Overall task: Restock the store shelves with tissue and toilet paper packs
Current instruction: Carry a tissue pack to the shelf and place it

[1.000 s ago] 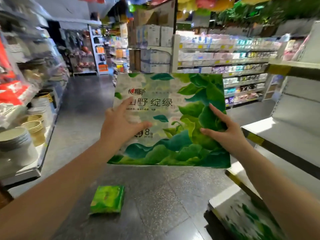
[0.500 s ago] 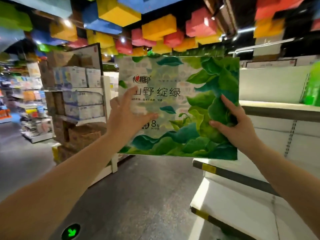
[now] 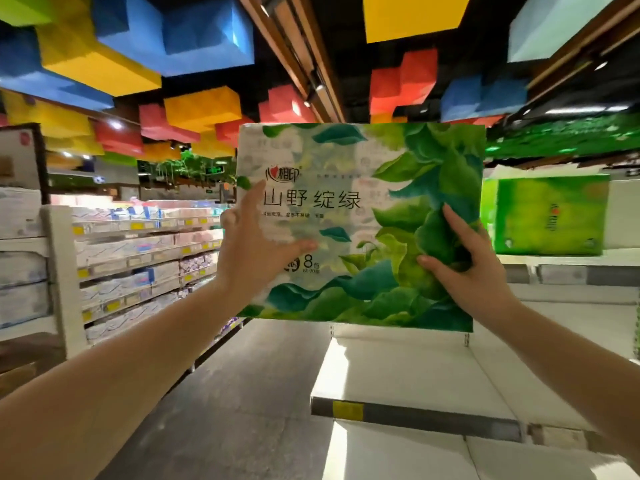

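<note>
I hold a large flat tissue pack [image 3: 360, 188], white with green leaf print and black characters, upright at chest-to-head height in the middle of the view. My left hand [image 3: 252, 247] grips its left edge, thumb across the front. My right hand [image 3: 464, 268] clamps its lower right part, fingers pressing into the wrapper. Behind the pack's right edge a bright green tissue pack [image 3: 550, 216] stands on the upper white shelf [image 3: 568, 261]. Below the held pack lies a bare white shelf board [image 3: 398, 372] with a yellow price tag on its front rail.
Across the grey aisle floor [image 3: 242, 386], a long shelving unit [image 3: 145, 258] at left is filled with several white and blue paper packs. Coloured blocks hang from the dark ceiling. A lower white shelf [image 3: 398, 455] sits at the bottom right.
The view swung up and to the right, from the floor and aisle toward the right-hand shelves. Both hands raised the pack with it, keeping the same grip. The small green pack on the floor left view.
</note>
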